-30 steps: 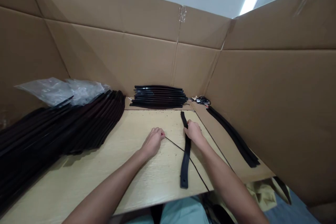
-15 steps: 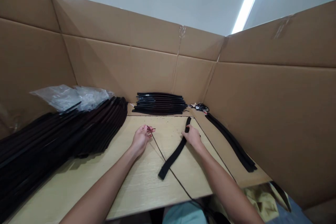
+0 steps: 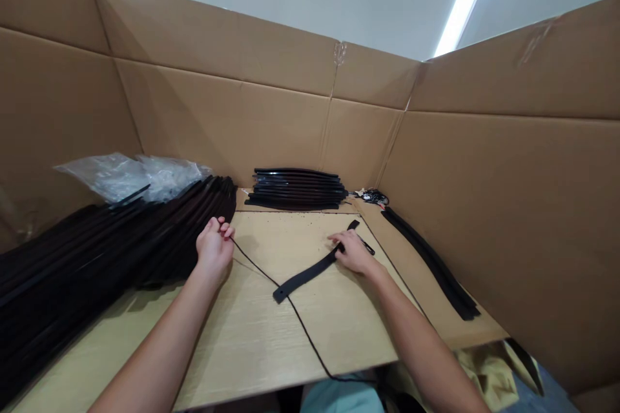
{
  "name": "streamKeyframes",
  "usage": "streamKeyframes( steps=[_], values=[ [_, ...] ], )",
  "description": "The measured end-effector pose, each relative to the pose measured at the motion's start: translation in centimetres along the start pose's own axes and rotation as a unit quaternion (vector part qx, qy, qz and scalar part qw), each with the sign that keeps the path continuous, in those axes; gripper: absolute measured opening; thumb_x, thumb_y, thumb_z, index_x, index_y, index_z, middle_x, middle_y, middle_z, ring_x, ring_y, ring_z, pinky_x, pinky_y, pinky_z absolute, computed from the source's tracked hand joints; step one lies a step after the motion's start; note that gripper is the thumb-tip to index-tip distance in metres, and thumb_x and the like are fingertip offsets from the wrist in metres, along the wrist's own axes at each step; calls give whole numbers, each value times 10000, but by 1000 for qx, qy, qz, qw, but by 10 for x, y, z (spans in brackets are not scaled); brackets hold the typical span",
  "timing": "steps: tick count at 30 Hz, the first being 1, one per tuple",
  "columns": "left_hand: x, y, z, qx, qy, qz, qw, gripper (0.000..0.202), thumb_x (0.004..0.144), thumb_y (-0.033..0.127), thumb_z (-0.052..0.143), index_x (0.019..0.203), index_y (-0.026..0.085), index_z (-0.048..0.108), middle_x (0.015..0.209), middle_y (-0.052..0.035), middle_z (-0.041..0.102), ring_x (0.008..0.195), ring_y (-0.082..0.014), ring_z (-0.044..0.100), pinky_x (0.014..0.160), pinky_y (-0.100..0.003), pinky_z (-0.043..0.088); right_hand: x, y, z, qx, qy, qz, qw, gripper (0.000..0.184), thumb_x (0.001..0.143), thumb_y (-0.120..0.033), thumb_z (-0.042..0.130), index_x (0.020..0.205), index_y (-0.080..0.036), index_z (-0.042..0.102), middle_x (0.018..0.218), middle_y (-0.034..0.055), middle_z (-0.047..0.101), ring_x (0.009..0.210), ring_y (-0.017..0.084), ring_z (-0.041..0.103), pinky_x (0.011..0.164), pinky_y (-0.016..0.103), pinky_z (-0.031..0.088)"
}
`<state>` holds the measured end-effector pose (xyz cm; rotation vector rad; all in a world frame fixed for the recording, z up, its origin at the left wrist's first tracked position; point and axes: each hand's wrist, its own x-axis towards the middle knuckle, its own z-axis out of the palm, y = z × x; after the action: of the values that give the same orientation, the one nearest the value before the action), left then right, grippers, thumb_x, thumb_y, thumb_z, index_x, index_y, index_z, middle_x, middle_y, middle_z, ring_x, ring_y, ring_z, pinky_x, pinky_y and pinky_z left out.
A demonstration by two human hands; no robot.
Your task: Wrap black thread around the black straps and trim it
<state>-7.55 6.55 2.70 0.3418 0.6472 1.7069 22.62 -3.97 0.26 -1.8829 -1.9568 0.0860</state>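
A flat black rubber strip (image 3: pixel 305 279) is lying across the middle of the pale wood-grain worktop (image 3: pixel 252 342), its long axis slanting from a blunt end at the near left up to a narrower end at the far right. The right hand (image 3: pixel 355 253) is the nearer of the two, pressing down on the strip's far half with its fingers extended and not visibly wrapping around it. A thin black cord (image 3: pixel 295 313) is running from the left hand (image 3: pixel 214 248), whose curled fingers are closing on it, past the strip's blunt end and over the worktop's near edge. The hands are working well apart, with the cord stretching between them and the strip.

Left of the worktop, a long heap of dark strips (image 3: pixel 97 251) is lying, with a crumpled clear plastic bag (image 3: pixel 130 177) resting behind it. Beyond the far edge, a smaller stack of glossy black strips (image 3: pixel 295 189) is sitting beside a small tangle of black cables (image 3: pixel 372 197). To the right, a narrow bundle of black strips (image 3: pixel 431 264) is lying along a cardboard ledge. Tall tan corrugated cardboard walls (image 3: pixel 217 122) are enclosing the worktop on three sides, under a bright fluorescent ceiling light (image 3: pixel 465 3).
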Motion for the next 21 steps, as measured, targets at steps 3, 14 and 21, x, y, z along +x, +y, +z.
streamKeyframes(
  steps=[3,14,21],
  values=[
    [-4,-6,4,4,-6,4,1000,222,877,-3,474,703,121,535,647,20,496,462,-30,387,406,-138,290,-2,-4,0,28,-44,-99,994,491,648,31,558,1051,-210,701,1125,56,703,1171,251,521,1020,402,378],
    [-4,-2,0,32,-1,21,999,148,710,36,684,770,161,632,704,24,588,485,-31,423,407,-143,282,-4,-14,-1,87,-110,-231,963,480,639,26,580,1037,-201,722,989,45,734,953,190,660,900,298,489],
    [-9,-1,3,48,-7,6,999,139,765,10,622,754,148,624,686,19,560,459,-27,397,368,-120,265,-2,-14,10,40,-70,-250,965,487,641,47,570,1042,-177,730,979,89,674,927,204,600,854,308,499]
  ],
)
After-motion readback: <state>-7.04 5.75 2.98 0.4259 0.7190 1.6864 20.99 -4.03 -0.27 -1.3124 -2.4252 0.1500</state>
